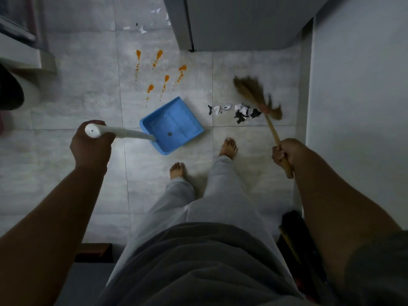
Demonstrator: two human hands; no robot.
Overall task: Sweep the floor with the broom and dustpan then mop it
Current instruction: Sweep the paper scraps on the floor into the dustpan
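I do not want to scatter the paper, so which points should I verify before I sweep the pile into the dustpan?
1. Left hand grips the white handle of the blue plastic dustpan: ok.
2. Right hand grips the brown straw broom by its wooden stick: ok.
3. Dustpan's open side faces the pile of black and white paper scraps: ok.
4. Dustpan's front edge flat on the grey tiled floor: cannot tell.
5. Orange liquid drops lie outside the sweeping path: ok.
6. White scraps near the grey cabinet collected: not ok.
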